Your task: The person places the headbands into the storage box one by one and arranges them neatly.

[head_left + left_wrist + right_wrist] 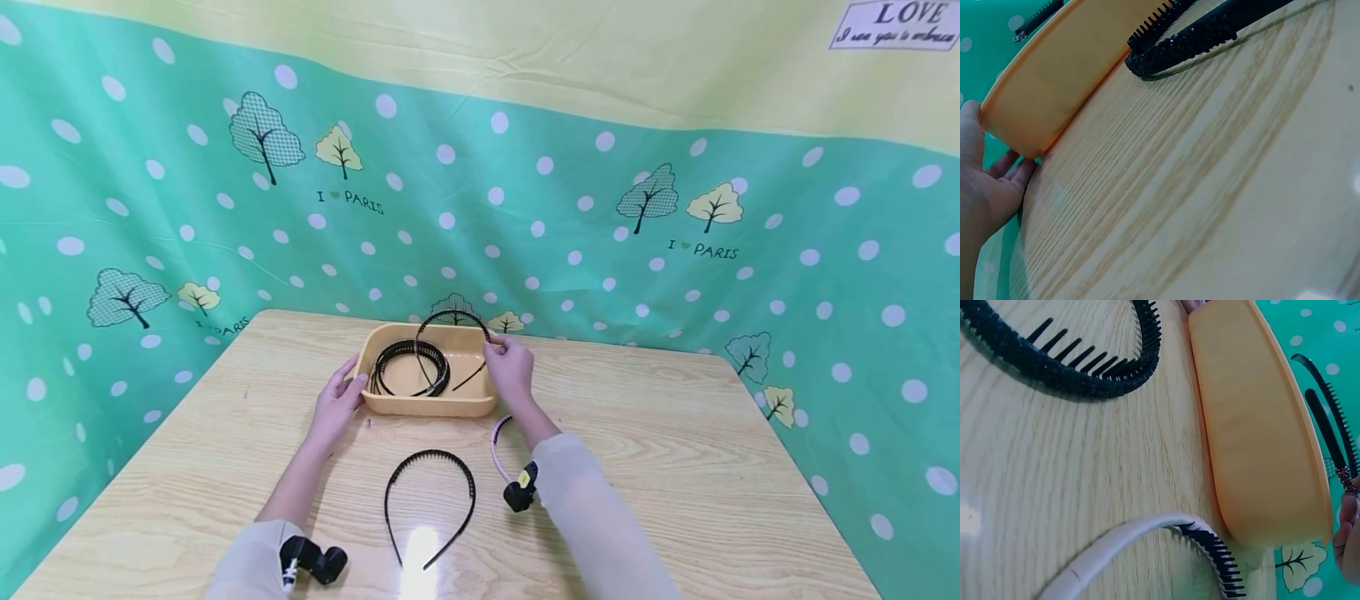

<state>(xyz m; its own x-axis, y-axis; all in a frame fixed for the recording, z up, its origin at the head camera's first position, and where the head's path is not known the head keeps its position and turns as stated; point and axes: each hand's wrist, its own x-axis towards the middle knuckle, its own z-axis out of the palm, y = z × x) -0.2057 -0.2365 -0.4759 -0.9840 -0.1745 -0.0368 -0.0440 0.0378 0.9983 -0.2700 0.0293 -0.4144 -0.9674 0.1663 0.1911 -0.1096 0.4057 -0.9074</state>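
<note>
My left hand [339,404] grips the left end of a pale orange plastic box [423,407], thumb at the rim and fingers low on the outside, as the left wrist view shows. My right hand [512,368] pinches a black toothed headband [452,312] on one side, holding it upright over the box's right half. In the right wrist view, this headband has small glittery beads [1343,478] near the fingers. Several black headbands [442,383] lie stacked in the left half of the box.
A black glittery toothed headband [435,452] lies on the wooden table [675,467] in front of the box. To its right, partly under my right forearm, is a pale pink headband [495,454] with black teeth. A green dotted curtain [540,208] hangs behind the table.
</note>
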